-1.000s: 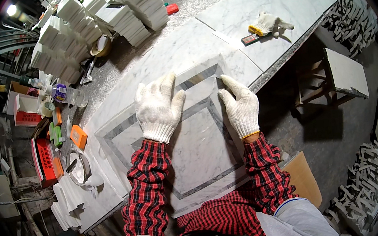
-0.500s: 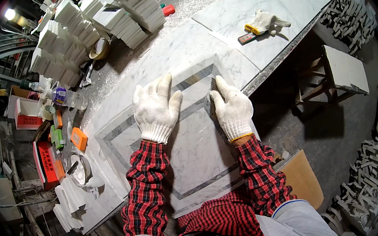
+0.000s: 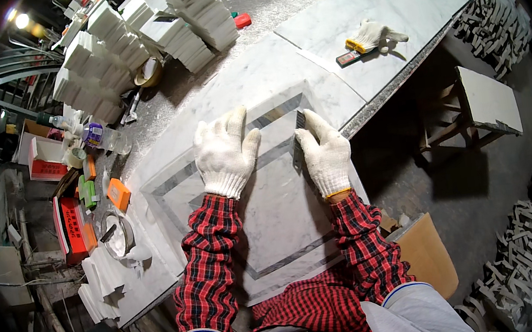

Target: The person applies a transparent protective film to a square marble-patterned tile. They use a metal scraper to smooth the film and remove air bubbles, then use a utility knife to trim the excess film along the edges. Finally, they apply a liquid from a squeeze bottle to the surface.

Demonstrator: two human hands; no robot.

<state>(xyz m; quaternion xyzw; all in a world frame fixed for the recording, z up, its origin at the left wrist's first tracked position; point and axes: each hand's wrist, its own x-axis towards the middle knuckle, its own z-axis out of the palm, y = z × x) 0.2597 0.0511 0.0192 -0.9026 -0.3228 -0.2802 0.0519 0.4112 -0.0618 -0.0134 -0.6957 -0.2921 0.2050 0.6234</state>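
Observation:
A square marble panel (image 3: 277, 204) with grey inlaid bands lies in front of me on the pale marble worktop. My left hand (image 3: 226, 157), in a white knitted glove, rests on the panel's far left part with its fingers stretched out. Near the panel's far right corner, my right hand (image 3: 327, 152), gloved too, pinches a thin, dark, flat strip (image 3: 298, 139) between thumb and fingers. The strip stands on or just above the panel's grey band; whether it is a blade or a stone piece I cannot tell.
A loose white glove (image 3: 372, 36) lies by a small dark-and-red tool (image 3: 348, 59) farther off. White stone stacks (image 3: 193, 17) stand at the back left. Left are a metal bowl (image 3: 118, 235), an orange block (image 3: 119, 194) and bottles. A stool (image 3: 488, 101) stands right.
My right hand has turned and shifted slightly left, so the dark strip shows more plainly. My left hand stays flat on the panel. The whole view has shifted a little.

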